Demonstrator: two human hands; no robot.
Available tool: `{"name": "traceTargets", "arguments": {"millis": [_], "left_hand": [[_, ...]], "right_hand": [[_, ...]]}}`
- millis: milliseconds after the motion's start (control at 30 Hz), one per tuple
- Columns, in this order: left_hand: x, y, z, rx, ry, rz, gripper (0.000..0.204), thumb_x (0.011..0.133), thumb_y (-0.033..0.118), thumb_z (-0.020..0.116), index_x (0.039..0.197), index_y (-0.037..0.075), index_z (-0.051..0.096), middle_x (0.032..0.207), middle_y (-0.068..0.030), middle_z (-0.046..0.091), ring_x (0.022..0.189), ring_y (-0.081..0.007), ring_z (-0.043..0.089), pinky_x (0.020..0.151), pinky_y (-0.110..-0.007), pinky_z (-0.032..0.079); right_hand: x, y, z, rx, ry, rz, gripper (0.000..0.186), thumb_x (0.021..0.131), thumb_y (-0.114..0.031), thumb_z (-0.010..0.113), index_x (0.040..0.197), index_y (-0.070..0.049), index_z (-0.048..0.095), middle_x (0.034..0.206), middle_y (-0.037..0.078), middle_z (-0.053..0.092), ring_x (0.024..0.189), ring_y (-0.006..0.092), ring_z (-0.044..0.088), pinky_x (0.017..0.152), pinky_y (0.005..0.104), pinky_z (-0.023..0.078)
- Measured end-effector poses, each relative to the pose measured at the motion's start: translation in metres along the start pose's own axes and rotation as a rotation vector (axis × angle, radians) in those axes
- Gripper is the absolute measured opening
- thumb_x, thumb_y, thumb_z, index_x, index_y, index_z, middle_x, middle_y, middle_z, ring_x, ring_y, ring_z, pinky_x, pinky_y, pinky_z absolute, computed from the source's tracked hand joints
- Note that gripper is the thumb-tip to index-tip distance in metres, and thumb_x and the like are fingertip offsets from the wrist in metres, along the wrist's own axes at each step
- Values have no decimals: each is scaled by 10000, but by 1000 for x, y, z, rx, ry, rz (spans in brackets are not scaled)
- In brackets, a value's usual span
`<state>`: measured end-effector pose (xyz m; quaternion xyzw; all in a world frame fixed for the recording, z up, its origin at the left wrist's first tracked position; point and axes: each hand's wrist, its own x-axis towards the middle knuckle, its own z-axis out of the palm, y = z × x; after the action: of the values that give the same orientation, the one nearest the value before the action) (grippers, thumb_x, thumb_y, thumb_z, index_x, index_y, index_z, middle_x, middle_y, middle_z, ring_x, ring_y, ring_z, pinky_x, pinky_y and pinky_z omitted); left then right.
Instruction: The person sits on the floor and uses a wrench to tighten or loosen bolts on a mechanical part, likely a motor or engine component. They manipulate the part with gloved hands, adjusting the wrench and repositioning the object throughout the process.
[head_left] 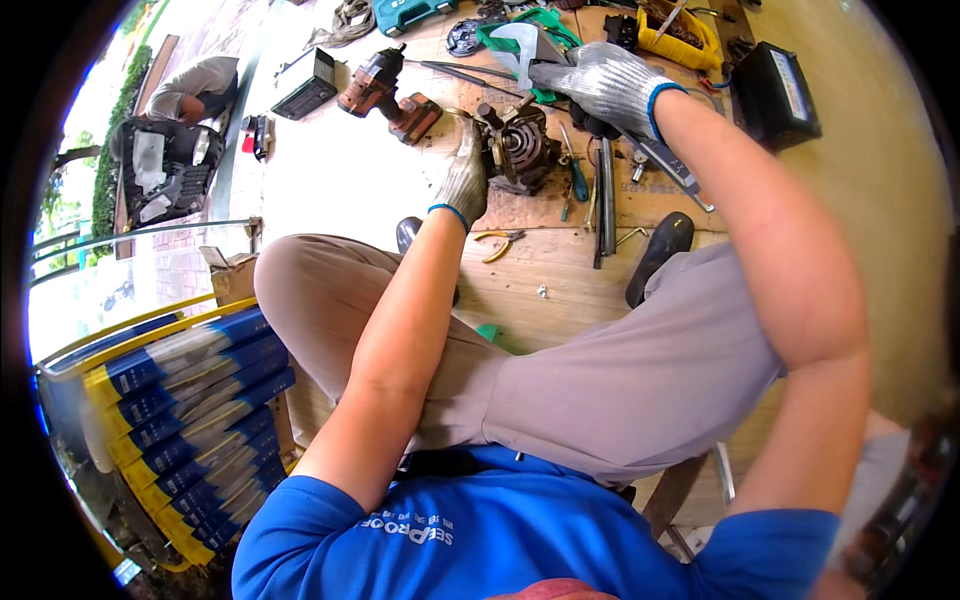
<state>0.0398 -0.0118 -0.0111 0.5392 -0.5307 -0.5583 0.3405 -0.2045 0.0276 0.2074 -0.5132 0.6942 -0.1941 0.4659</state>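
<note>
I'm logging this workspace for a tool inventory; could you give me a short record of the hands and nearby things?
left hand: gloved, against the metal part's left side
right hand: gloved, gripping a wrench-like tool
power tool: cordless driver, lying left of the part
hand tools: yellow-handled pliers; teal-handled screwdriver
far right: black box

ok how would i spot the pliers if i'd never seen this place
Start at the plank floor between the two black shoes. On it, just below and right of the gloved left hand in the picture, lies a pair of pliers. Its spread yellow handles set it apart: the screwdriver farther right is teal-handled, and the bars beside that are long and dark.
</note>
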Motion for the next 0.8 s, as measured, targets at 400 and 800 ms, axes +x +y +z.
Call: {"name": "traceTargets", "arguments": {"millis": [400,800], "left_hand": [[6,3,0,225,93,-128,705,1001,587,435,1431,32,490,1266,-250,630,1133,-330,625,981,-376,468],[-41,54,3,809,327,-310,790,864,14,618,1538,-18,206,1279,-235,598,1176,-344,605,984,-419,490]], "right_hand": [[9,8,-4,-124,-10,11,560,927,-532,628,927,27,668,660,93,622,458,144,552,421,295,432],[2,6,-12,-188,-12,-127,536,961,-508,614,923,24,662,638,45,579,503,105,528,476,281,437]]}}
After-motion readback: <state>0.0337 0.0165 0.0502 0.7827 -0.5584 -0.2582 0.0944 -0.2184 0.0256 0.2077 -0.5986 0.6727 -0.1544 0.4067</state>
